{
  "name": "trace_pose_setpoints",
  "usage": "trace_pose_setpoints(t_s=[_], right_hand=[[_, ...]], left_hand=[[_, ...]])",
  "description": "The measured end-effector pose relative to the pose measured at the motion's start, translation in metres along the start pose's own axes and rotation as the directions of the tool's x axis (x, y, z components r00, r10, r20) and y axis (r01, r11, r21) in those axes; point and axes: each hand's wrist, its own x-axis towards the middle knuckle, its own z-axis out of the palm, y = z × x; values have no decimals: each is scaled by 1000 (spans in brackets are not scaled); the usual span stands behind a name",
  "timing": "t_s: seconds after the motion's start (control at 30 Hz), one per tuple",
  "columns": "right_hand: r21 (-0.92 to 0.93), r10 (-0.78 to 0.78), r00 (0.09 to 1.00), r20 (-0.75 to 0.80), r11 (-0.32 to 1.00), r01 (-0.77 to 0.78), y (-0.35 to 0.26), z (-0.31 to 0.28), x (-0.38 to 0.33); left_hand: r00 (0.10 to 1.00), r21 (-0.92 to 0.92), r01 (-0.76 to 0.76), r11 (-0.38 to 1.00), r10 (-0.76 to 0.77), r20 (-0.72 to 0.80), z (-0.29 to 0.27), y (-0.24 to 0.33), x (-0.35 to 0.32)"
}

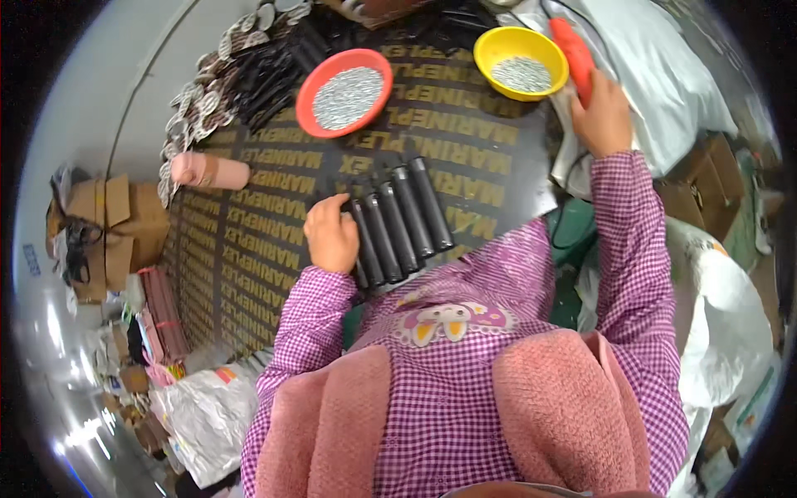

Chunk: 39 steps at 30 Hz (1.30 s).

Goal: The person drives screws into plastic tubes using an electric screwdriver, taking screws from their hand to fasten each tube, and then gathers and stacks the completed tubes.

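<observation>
Several black tube-shaped handles (402, 217) lie side by side in a slanted row on the table's near edge, close to my body. My left hand (332, 236) is at the left end of this row, its fingers curled over the leftmost handles and partly covering them. Out to the far right, my right hand (603, 119) is wrapped round the lower part of an orange-red electric screwdriver (571, 51) with a dark cord at its upper end. The screwdriver's tip is hidden. Just left of it stands a yellow bowl (481, 62) holding small silver screws.
A red bowl (305, 112) of small silver screws stands at the far middle of the printed board table (274, 224). Behind it are a pile of black parts (270, 83) and white-and-brown pieces (203, 100). A pink bottle (212, 171) lies left. Boxes (124, 224) and white sacks (664, 75) flank the table.
</observation>
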Motion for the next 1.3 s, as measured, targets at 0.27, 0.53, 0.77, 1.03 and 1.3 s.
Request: trace_pose_setpoints(t_s=[0.27,0.53,0.77,1.03,1.3], right_hand=[[219,287,849,445,884,-413,13,-15,23],[917,406,826,392,-106,-384,-18,-105,-25],[768,173,800,574,-454,-452,-54,-125,-72],[728,79,811,580,-497,-472,-98,-119,-90],[778,50,849,526,-431,-457,-120,-124,-92]], left_hand=[[973,-60,-146,987,132,-188,-25,-10,71],[984,-91,-143,986,151,91,-17,-18,172],[906,-10,25,1000,-19,423,14,-21,211],[942,-153,69,986,-14,336,26,-29,215],[879,-784,474,400,-259,400,15,-31,210]])
